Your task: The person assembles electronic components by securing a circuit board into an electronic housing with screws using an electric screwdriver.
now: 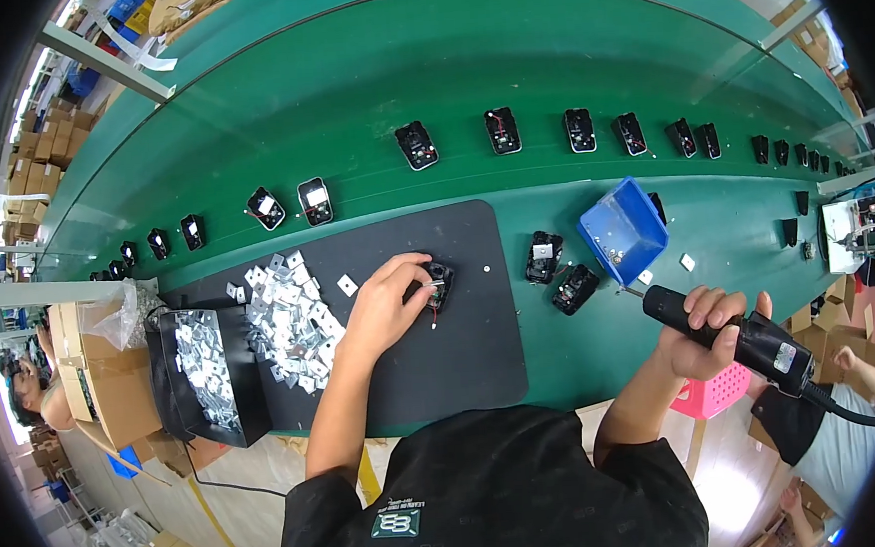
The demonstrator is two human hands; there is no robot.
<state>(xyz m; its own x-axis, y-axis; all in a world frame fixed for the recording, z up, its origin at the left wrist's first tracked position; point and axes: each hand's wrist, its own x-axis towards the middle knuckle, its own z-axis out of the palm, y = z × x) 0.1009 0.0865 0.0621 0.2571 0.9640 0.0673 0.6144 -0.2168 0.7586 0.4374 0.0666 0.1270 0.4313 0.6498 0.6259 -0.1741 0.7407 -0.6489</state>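
On the black mat (468, 357), my left hand (385, 312) grips a small black plastic housing (444, 285) with its thumb and fingers. Part of a circuit board and a short red wire show at the housing's near side; my fingers cover the rest. My right hand (707, 342) is wrapped round a black corded electric screwdriver (775, 355), held nearly level. Its bit points left, by the near corner of a blue plastic bin (647, 259) with small screws inside. Two more black housings (544, 257) (576, 289) lie between the mat and the bin.
Loose silver metal plates (296, 327) are heaped left of my hand, beside a black box (246, 380) of similar plates. A row of black housings (503, 131) stretches along the green bench beyond. A pink basket (715, 394) stands below my right hand. Other people are at both sides.
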